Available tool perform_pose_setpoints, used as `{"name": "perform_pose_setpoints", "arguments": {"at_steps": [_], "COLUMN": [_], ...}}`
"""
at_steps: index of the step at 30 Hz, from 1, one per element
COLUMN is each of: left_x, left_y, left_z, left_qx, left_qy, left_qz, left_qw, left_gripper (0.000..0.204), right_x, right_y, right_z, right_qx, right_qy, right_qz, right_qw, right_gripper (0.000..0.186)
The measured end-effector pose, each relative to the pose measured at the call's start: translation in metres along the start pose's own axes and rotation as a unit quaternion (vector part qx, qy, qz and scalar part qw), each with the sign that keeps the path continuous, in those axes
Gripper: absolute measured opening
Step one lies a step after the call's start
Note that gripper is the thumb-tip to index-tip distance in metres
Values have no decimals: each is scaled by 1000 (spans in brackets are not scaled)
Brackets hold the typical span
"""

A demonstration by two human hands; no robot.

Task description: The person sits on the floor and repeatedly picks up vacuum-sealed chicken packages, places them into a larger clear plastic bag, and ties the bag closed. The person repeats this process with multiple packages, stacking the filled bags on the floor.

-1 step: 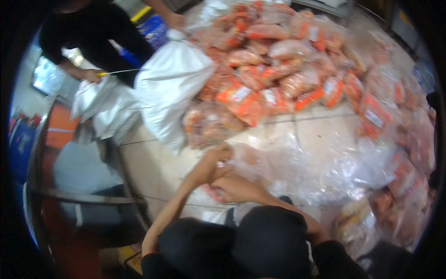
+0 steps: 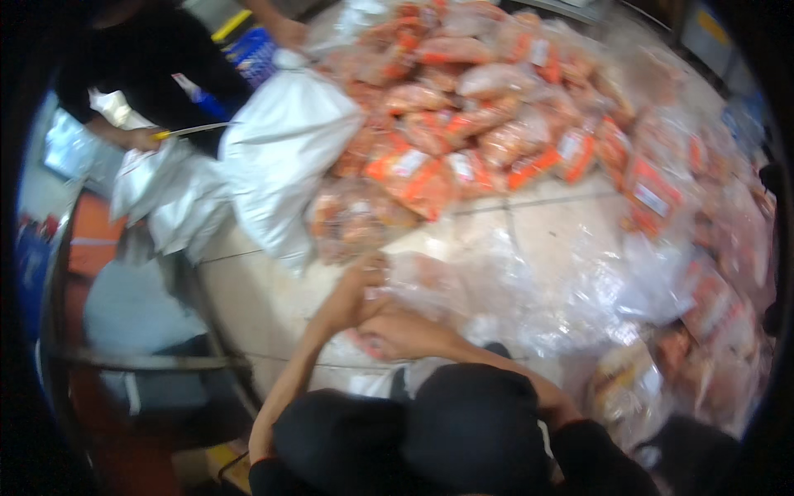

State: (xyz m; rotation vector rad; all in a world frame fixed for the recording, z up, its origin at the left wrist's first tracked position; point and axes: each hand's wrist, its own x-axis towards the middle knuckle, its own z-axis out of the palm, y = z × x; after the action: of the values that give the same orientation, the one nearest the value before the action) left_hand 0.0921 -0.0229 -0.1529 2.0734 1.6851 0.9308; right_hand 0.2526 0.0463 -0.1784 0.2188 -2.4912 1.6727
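Packs (image 2: 488, 124) heap from twelve to three o'clock. A crinkled, clear, pinkish bag (image 2: 430, 277) lies near centre; the left hand's (image 2: 362, 285) fingers close on its nine-o'clock end. The right hand's (image 2: 405, 329) curl below, hold unclear. White labels (image 2: 409, 163) blur.

Blur softens everything, clear plastic (image 2: 571, 310) glints (the fisheye rim blackens).

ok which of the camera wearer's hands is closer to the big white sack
Left. The left hand is just beyond the lower right of the big white sack, apart from it; the right hand is lower and further right.
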Motion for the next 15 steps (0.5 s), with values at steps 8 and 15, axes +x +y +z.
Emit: {"name": "perform_pose_setpoints", "arguments": {"at_steps": [8, 15], "left_x": [-68, -89], "left_y": [-6, 3], "left_z": [27, 61], "left_qx": [-163, -234], "left_qy": [97, 261], "left_qz": [-280, -296], "left_qw": [941, 888], "left_gripper": [11, 16], "right_x": [-13, 3], "right_y": [11, 25], "right_z": [3, -5], "right_qx": [48, -64], "right_qy": [225, 369], "right_qz": [5, -118], "right_qw": [973, 920], "right_gripper": [21, 11]}}
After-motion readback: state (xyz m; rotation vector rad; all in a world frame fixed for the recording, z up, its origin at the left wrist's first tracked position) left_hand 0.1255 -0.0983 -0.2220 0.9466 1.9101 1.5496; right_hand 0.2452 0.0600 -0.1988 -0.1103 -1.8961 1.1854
